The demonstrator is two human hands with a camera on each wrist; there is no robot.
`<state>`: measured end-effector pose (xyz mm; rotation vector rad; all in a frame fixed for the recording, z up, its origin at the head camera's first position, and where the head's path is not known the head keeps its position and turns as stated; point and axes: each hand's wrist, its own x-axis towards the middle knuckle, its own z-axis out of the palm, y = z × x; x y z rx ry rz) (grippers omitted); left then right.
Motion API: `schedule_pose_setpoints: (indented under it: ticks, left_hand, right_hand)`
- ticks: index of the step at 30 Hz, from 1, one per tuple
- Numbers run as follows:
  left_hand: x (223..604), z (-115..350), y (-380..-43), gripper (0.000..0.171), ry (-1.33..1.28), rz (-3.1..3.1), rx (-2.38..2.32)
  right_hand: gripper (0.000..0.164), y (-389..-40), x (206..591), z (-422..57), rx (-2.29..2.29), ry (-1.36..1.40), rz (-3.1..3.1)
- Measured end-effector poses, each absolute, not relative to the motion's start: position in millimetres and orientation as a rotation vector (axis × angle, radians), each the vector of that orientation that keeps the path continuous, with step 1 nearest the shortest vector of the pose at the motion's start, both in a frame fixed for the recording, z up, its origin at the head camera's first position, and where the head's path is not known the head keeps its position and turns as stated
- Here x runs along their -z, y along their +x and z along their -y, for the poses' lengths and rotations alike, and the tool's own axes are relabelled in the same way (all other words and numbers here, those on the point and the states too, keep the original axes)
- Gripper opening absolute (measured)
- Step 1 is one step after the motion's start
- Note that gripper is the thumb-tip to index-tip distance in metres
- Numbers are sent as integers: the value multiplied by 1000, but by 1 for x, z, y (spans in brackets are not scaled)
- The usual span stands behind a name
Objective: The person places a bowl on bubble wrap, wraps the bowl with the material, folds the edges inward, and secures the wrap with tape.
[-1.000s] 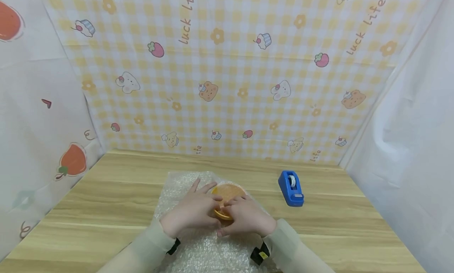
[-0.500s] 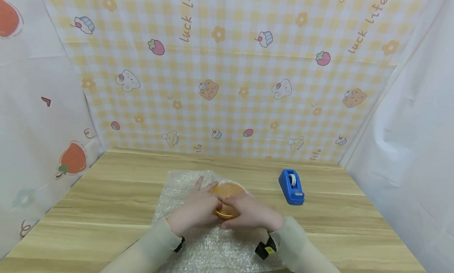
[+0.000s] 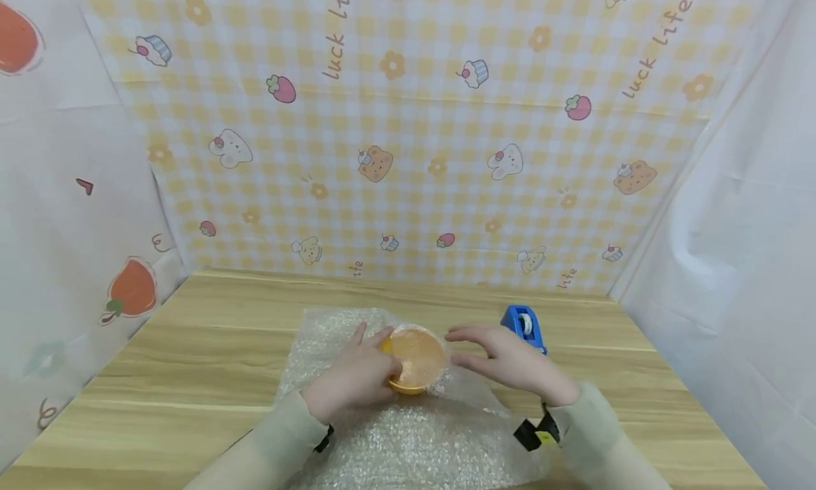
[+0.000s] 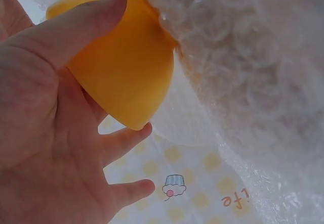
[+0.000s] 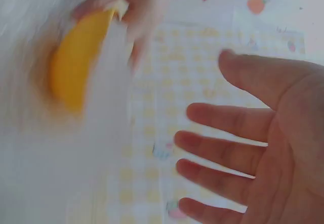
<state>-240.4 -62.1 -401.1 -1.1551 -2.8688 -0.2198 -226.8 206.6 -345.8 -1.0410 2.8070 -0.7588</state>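
A yellow bowl (image 3: 409, 389) sits on a sheet of bubble wrap (image 3: 414, 440), with a flap of the wrap folded across its round mouth. My left hand (image 3: 353, 377) grips the bowl's left side. In the left wrist view the thumb lies along the smooth yellow wall (image 4: 121, 67) and other fingers are behind it, partly hidden. To the right of the bowl, my right hand (image 3: 506, 359) is apart from it, holding nothing. Its fingers (image 5: 223, 148) are spread and nearly straight in the right wrist view, where the bowl looks blurred.
A blue tape dispenser (image 3: 523, 323) with a roll of clear tape stands on the wooden table (image 3: 191, 355), partly covered by my right hand. A checked cloth (image 3: 414, 157) hangs behind the table, with white cloths at both sides.
My right hand has left the bowl and moved right, toward the tape dispenser. The wrap's right part now shows, lying loose. My left hand stays at the bowl.
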Motion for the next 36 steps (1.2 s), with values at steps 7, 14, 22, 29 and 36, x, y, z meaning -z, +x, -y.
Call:
schedule_pose_setpoints:
  ticks: [7, 14, 22, 29, 36]
  left_hand:
    - [401, 61, -238, 17, -1155, 2900, 220]
    - [401, 58, -237, 35, -1181, 2912, 222]
    - [402, 57, -238, 30, -1178, 2916, 139]
    - [400, 54, -238, 29, -1156, 2923, 124]
    - [400, 54, -238, 29, -1169, 2908, 121]
  right_hand:
    - [37, -233, 360, -242, 611, -1155, -2929]
    - [69, -225, 387, -264, 488, -1262, -2877]
    - [63, -222, 406, -265, 398, -1643, -2877]
    - [43, -222, 409, -259, 412, -1691, -2879]
    - [27, -225, 410, -251, 495, -1697, -2841]
